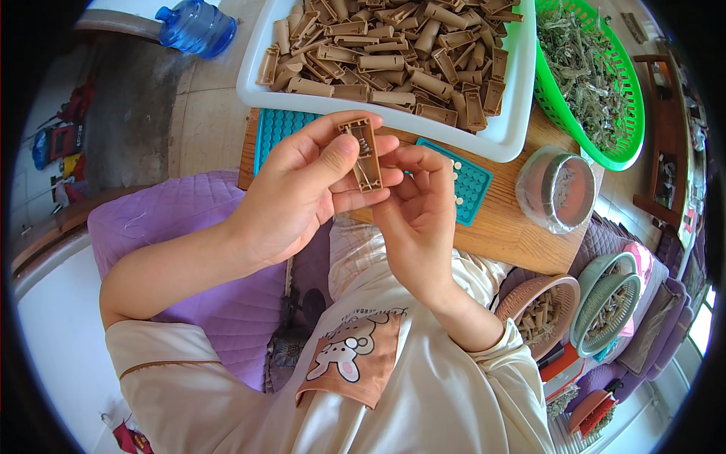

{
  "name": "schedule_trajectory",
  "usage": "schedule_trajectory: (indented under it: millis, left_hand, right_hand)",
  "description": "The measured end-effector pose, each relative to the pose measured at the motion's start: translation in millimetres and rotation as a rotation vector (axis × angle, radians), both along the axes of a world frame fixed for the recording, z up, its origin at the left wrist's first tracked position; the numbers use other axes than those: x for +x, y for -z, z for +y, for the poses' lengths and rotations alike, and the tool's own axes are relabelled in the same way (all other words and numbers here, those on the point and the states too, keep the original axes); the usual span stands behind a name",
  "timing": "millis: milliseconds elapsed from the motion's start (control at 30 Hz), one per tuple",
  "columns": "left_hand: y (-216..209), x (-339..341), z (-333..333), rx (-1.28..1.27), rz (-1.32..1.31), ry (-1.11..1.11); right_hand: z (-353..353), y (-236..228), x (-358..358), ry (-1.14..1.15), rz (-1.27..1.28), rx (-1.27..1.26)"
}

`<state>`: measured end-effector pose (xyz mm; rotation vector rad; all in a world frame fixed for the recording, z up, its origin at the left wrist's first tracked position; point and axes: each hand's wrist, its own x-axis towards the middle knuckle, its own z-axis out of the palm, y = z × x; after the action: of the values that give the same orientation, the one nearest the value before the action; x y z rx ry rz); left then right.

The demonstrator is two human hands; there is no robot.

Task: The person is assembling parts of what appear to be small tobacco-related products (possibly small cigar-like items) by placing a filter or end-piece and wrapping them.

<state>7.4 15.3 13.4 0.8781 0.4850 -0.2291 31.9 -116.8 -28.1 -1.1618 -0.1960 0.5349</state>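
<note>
My left hand (pixel 302 170) holds a brown plastic half-shell (pixel 369 163) with its open side up, the thumb on its left edge and the fingers behind it. A small coil spring and thin metal wires lie inside the shell. Close by on the right, my right hand (pixel 420 208) has its fingers curled and drawn together beside the shell's lower end. Whatever its fingertips pinch is hidden. Beyond the hands, a white tub (pixel 499 144) is heaped with similar brown shells (pixel 393 60).
Teal gridded trays (pixel 473 189) lie on the wooden table (pixel 514 242), one with small white pieces. A plastic-lined round container (pixel 556 189) stands to the right. A green basket (pixel 635 125) holds metallic pieces. Pink (pixel 571 291) and pale green (pixel 628 272) baskets sit lower right.
</note>
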Motion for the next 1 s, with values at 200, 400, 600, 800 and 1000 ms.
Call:
schedule_trajectory:
  millis: [200,400,600,800,1000]
  left_hand:
    - [3,-6,-8,0.489,-0.240,0.060]
    - [2,-15,-7,0.889,-0.242,0.218]
    - [0,-6,-6,0.490,-0.085,0.310]
    - [0,-2,-5,0.353,0.107,0.409]
    - [4,-2,-6,0.322,0.126,0.429]
  right_hand:
    - [5,-10,1,0.055,0.179,0.134]
    - [10,3,-2,0.068,0.074,-0.066]
    - [-32,31,10,-0.100,0.043,0.010]
    - [-101,75,27,0.119,-0.444,-0.851]
    - [-114,97,30,-0.012,-0.918,-1.157]
